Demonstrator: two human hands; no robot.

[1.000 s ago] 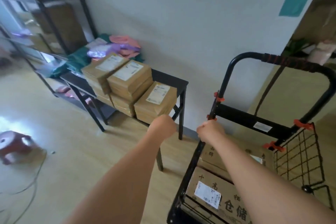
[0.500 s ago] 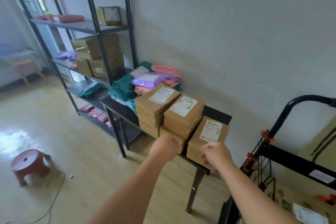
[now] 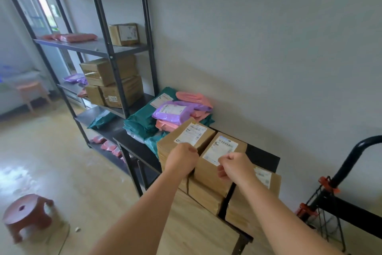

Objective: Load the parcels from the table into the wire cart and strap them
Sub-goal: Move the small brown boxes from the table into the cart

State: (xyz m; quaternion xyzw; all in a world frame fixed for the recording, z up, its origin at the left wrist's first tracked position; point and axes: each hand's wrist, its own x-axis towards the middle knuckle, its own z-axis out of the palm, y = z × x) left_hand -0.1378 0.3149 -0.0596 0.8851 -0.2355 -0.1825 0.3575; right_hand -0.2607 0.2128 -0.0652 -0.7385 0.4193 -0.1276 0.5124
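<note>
tall black shelving rack (image 3: pixel 111 56) at far left, well apart from the work. black surface (image 3: pixel 262 155) along the wall, open floor before its near edge. wire cart (image 3: pixel 339 205) just to its right, free room between. cardboard parcels (image 3: pixel 206 178) stacked at the near edge, poly mailers (image 3: pixel 171 111) behind. likely mid-loading, reaching for more. left grip (image 3: pixel 182 157) and right grip (image 3: pixel 235 163) curled into fists over the stacks, holding nothing seen. next: uncurl, clasp a stack's sides, lift clear of neighbours.
</note>
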